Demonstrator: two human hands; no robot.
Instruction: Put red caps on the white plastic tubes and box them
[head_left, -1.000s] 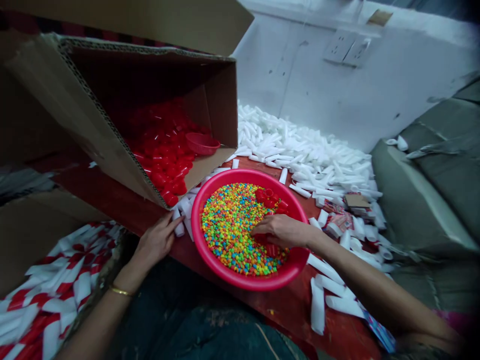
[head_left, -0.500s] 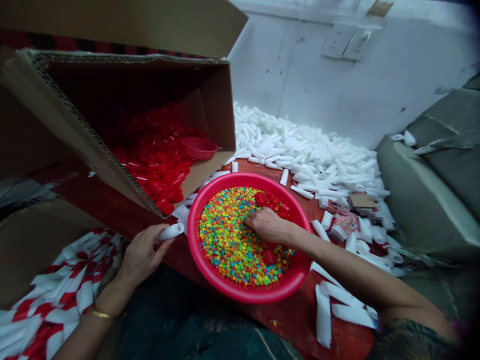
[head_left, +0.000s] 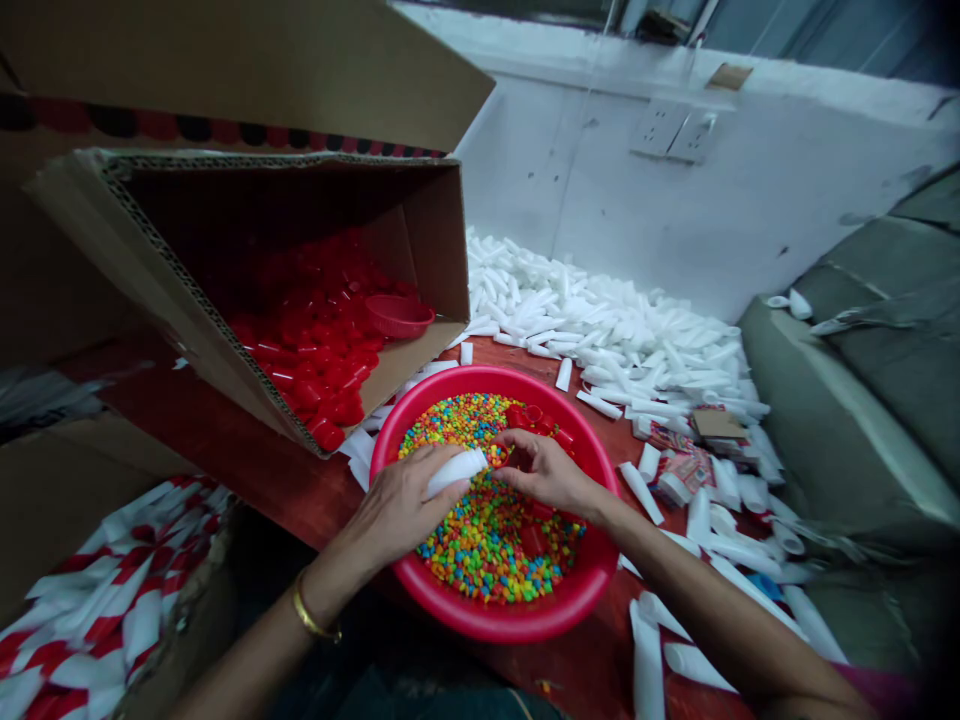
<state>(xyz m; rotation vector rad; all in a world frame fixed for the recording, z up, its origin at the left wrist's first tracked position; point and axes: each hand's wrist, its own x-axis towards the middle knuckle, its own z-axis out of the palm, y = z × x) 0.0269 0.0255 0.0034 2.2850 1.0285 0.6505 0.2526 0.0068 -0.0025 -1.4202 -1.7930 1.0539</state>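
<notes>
Over a red plastic basin (head_left: 495,622) full of small multicoloured candy-like pieces (head_left: 480,565), my left hand (head_left: 397,505) is closed round a white plastic tube (head_left: 456,472). The tube's ridged neck points right. My right hand (head_left: 553,475) pinches a small red cap (head_left: 496,456) with coloured pieces in it, close to that neck. Whether cap and tube touch, I cannot tell. More red caps (head_left: 534,540) lie among the pieces in the basin.
A cardboard box (head_left: 439,225) on its side holds a heap of red caps and a small red basket (head_left: 400,316). White tubes (head_left: 585,310) pile against the wall. Red-capped tubes (head_left: 112,600) fill a container at lower left. Grey-green sacks (head_left: 832,400) stand at right.
My left hand has brought the tube rightward over the basin. My right hand has come up out of the pieces with a filled red cap. The view has tilted slightly upward.
</notes>
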